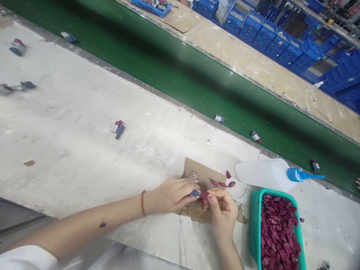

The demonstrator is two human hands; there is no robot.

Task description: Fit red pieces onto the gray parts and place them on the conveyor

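My left hand, with a red cord at the wrist, pinches a small grey part over a scrap of brown cardboard. My right hand meets it from the right, fingers closed on a small maroon piece pressed against the grey part. A few loose maroon pieces lie on the cardboard just beyond my fingers. A teal basket heaped with several maroon pieces stands right of my right hand.
A white squeeze bottle with a blue nozzle lies past the basket. Finished grey-and-maroon parts sit on the white bench and on the green conveyor belt. Blue bins line the far side.
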